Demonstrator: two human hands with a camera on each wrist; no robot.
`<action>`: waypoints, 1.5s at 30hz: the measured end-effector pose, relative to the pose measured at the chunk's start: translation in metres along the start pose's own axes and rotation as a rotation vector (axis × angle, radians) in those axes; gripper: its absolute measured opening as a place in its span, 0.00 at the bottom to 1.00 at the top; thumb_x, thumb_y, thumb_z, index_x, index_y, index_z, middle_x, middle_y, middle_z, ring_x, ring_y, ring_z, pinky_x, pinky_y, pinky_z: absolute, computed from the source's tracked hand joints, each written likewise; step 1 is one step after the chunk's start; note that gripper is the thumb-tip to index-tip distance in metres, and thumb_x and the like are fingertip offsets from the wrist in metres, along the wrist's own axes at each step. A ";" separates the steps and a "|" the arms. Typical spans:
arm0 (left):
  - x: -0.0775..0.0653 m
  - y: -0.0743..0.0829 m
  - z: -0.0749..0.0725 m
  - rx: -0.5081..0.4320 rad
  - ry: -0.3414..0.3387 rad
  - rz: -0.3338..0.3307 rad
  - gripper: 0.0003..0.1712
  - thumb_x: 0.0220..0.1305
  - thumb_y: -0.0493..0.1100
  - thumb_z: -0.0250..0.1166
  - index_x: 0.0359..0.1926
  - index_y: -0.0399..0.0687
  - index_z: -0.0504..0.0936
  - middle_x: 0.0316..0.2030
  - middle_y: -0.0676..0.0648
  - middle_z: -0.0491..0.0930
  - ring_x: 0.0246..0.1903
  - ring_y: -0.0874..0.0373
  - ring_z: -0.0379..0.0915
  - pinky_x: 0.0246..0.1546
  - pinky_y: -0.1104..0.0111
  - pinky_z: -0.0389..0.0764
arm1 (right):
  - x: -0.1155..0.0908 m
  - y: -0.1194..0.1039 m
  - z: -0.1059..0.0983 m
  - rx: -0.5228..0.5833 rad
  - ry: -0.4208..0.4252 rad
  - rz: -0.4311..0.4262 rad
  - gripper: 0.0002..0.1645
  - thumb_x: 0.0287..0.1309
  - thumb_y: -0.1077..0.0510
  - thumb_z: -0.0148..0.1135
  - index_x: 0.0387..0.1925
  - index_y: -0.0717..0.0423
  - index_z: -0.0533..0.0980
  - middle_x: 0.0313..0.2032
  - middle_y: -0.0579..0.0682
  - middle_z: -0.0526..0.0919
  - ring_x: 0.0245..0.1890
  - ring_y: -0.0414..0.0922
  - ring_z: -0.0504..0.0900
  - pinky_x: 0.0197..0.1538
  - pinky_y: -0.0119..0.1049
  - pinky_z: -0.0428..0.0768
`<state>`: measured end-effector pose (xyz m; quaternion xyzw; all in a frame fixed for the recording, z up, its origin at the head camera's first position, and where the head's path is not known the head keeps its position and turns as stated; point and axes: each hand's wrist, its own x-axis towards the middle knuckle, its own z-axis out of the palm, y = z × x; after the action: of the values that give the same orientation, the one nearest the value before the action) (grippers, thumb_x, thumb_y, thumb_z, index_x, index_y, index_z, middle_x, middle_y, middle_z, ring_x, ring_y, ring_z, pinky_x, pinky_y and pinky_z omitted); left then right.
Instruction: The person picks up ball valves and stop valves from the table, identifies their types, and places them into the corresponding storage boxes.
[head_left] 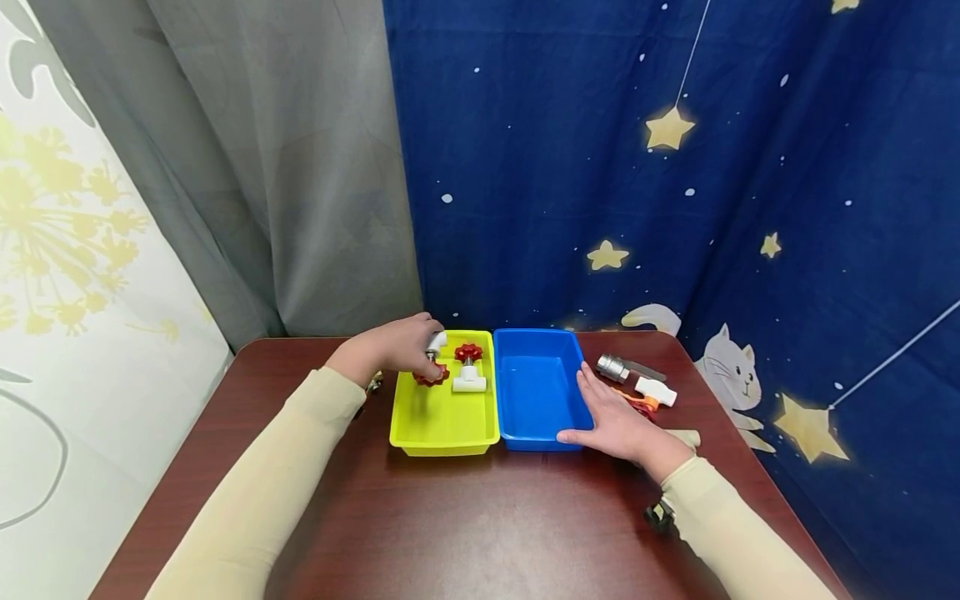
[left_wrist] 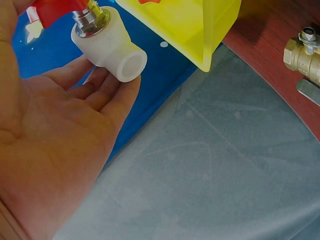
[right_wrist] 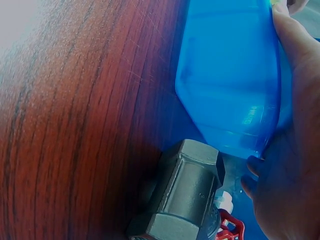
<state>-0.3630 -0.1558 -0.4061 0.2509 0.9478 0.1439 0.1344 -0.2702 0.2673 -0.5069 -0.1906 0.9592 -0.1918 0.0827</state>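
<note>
My left hand point(head_left: 401, 343) grips a white plastic valve with a red handwheel point(left_wrist: 107, 47) over the far left part of the yellow tray point(head_left: 442, 425). In the left wrist view the fingers lie behind the valve's white body. Inside the same tray, a second white valve with a red handwheel point(head_left: 469, 381) stands just right of it. My right hand point(head_left: 617, 421), fingers extended and thumb spread, rests at the right rim of the blue tray point(head_left: 534, 442). No objects show inside the blue tray.
Right of the blue tray lie a silver metal fitting point(head_left: 613, 368), a white valve with an orange part point(head_left: 655, 390) and red-handled pieces. A hexagonal-ended metal valve point(right_wrist: 185, 192) is near my right wrist. A brass valve point(left_wrist: 305, 60) lies left of the yellow tray. Curtains point(head_left: 525, 167) hang behind the table.
</note>
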 end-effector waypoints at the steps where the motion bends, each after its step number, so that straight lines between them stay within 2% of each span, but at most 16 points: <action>1: 0.001 0.000 0.000 -0.001 -0.002 -0.001 0.51 0.59 0.59 0.82 0.76 0.41 0.73 0.63 0.43 0.76 0.54 0.48 0.77 0.62 0.54 0.84 | 0.000 0.000 0.000 0.000 0.001 -0.001 0.74 0.67 0.21 0.65 0.90 0.61 0.42 0.90 0.58 0.36 0.87 0.68 0.45 0.79 0.76 0.55; 12: 0.009 0.003 -0.001 0.010 -0.021 -0.029 0.50 0.59 0.57 0.83 0.77 0.41 0.74 0.64 0.42 0.76 0.55 0.47 0.77 0.63 0.53 0.84 | 0.000 0.001 0.001 -0.002 0.005 0.000 0.75 0.67 0.20 0.64 0.90 0.61 0.42 0.90 0.57 0.36 0.87 0.68 0.45 0.79 0.76 0.55; 28: 0.025 0.000 0.008 0.008 -0.069 -0.049 0.50 0.61 0.55 0.83 0.78 0.43 0.73 0.67 0.42 0.76 0.58 0.46 0.76 0.66 0.52 0.82 | 0.001 0.001 0.000 0.001 0.000 -0.004 0.76 0.65 0.17 0.62 0.90 0.60 0.41 0.90 0.56 0.35 0.87 0.68 0.45 0.78 0.76 0.56; 34: 0.033 0.002 0.009 0.033 -0.092 -0.054 0.50 0.62 0.55 0.83 0.78 0.41 0.73 0.67 0.42 0.76 0.59 0.46 0.75 0.68 0.52 0.81 | 0.001 0.001 0.001 0.008 0.002 0.002 0.75 0.66 0.20 0.65 0.90 0.60 0.42 0.90 0.56 0.35 0.87 0.67 0.44 0.79 0.75 0.56; 45: 0.041 -0.001 0.014 0.012 -0.126 -0.140 0.51 0.62 0.55 0.84 0.80 0.43 0.72 0.66 0.42 0.75 0.59 0.45 0.75 0.69 0.51 0.79 | 0.000 0.001 0.000 0.010 0.002 0.000 0.76 0.65 0.18 0.63 0.90 0.60 0.42 0.90 0.56 0.35 0.87 0.68 0.44 0.79 0.76 0.54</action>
<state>-0.3936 -0.1325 -0.4273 0.1933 0.9535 0.1126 0.2019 -0.2704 0.2683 -0.5071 -0.1901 0.9582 -0.1969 0.0828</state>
